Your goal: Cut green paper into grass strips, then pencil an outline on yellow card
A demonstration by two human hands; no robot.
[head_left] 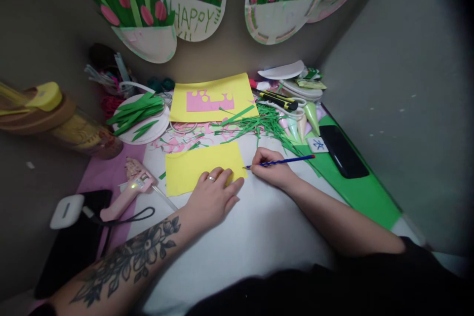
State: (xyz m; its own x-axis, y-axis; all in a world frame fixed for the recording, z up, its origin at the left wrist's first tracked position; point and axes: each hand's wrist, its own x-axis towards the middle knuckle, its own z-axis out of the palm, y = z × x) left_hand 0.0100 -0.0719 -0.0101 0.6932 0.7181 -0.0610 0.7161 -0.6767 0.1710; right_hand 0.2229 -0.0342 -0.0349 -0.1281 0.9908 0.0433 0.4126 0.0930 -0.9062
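Observation:
A yellow sheet of paper (196, 165) lies on the white table covering in front of me. My left hand (213, 195) rests on its lower right part, fingers stretched out and slightly spread, a ring on one finger. In my right hand (272, 170) is a blue pencil (289, 161) with a red end, pinched near its tip. The tip points left and sits at the sheet's right edge; whether it touches the paper I cannot tell. Behind is a larger yellow sheet (215, 81) with a cut-out pink piece of paper (211, 103) on it.
Green paper strips (266, 121) and pink scraps lie behind the sheet. A pink glue gun (129, 190), a tumbler (74, 123) and a paper plate (159, 126) with green leaves stand left. Box cutters (277, 98) and a black phone (344, 150) lie right. Paper tulip crafts (200, 15) hang behind.

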